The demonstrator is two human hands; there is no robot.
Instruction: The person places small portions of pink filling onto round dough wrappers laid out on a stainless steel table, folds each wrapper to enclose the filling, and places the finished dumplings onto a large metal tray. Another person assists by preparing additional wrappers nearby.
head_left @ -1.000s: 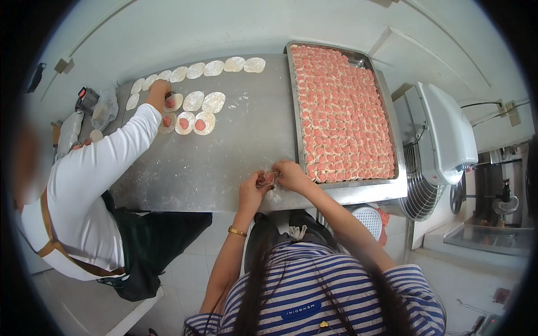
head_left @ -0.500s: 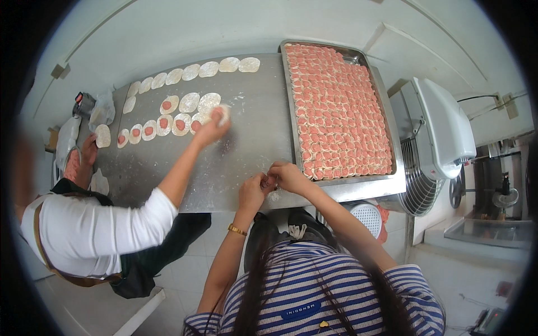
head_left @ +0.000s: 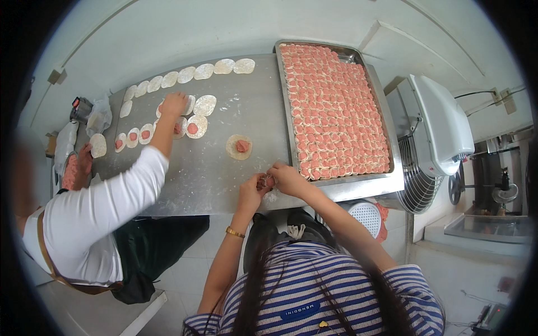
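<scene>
At the table's front edge, both my hands are closed around one small open-topped dumpling [head_left: 270,181] with pink filling showing. My left hand [head_left: 253,191] grips it from the left, and my right hand [head_left: 287,178] pinches it from the other side. A round dough wrapper [head_left: 231,147] lies flat just beyond my left hand, a lump of pink meat filling [head_left: 242,146] on it. To the right of my hands stands a large metal tray [head_left: 288,115] packed with rows of open-topped dumplings [head_left: 336,112].
On the left, a co-worker's hand [head_left: 175,104] reaches over rows of wrappers [head_left: 205,105], some bearing filling; the other hand [head_left: 84,158] is by a wrapper at the table's left end. A white mixer [head_left: 443,123] with a wire guard stands right of the table [head_left: 224,179].
The co-worker's hand has set a filled wrapper down near me and moved back left over the rows. My hands stay nearly in place, with the dumpling's pink top now showing more.
</scene>
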